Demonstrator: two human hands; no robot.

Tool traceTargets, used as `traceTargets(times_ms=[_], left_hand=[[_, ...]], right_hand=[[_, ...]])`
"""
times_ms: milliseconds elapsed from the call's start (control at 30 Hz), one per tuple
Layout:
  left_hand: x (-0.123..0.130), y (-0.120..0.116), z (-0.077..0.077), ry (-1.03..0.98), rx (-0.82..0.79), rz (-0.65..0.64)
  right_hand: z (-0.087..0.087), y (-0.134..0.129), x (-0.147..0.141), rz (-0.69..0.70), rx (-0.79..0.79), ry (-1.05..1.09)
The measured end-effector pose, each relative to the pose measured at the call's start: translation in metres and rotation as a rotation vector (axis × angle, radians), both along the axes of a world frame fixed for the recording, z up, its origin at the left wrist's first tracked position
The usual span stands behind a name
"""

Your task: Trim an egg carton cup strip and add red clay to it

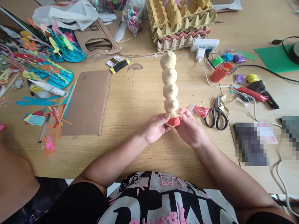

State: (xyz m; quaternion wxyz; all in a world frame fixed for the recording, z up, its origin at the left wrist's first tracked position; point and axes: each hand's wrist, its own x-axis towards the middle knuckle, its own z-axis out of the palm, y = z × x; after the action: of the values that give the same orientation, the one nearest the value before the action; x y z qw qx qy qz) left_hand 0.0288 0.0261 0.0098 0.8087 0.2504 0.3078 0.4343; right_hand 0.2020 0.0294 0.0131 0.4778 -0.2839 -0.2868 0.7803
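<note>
A strip of pale egg-carton cups (170,76) stretches away from me over the wooden table. Its near end has red clay (174,121) in or on the last cup. My left hand (156,127) pinches that end from the left, thumb on its edge. From the right, my right hand (190,127) grips the same end, its fingertips against the red clay. Just right of my right hand lie a bag of red clay (200,110) and black-handled scissors (217,115).
Brown cardboard (85,102) lies left, beside paper scraps and a glue bottle (50,88). Stacked egg trays (182,25) stand at the back. A power strip (205,44), white cable, orange cup (221,72) and clay packs are right. Another person's arm (16,174) is at lower left.
</note>
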Motion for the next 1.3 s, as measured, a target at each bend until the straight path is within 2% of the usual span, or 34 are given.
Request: traceTargets(times_ms=[167, 400, 700, 900, 1300], left_hand=[[-0.0008, 0.0012, 0.0028, 0.003, -0.011, -0.017], [0.002, -0.0009, -0.0001, 0.084, 0.027, 0.036], [0.0007, 0.0002, -0.0004, -0.023, -0.01, 0.019], [0.0036, -0.0017, -0.0006, 0.037, -0.035, 0.051], [0.0025, -0.0015, -0.0011, 0.013, -0.013, 0.054]], right_hand=[[0.0006, -0.001, -0.0008, 0.027, 0.041, -0.028], [0.0007, -0.003, -0.0054, -0.009, 0.11, -0.068], [0.002, -0.0044, -0.0079, -0.062, 0.103, -0.064], [0.0004, -0.0032, -0.0081, -0.113, 0.096, -0.114], [-0.0036, -0.0051, -0.0094, -0.079, 0.12, -0.049]])
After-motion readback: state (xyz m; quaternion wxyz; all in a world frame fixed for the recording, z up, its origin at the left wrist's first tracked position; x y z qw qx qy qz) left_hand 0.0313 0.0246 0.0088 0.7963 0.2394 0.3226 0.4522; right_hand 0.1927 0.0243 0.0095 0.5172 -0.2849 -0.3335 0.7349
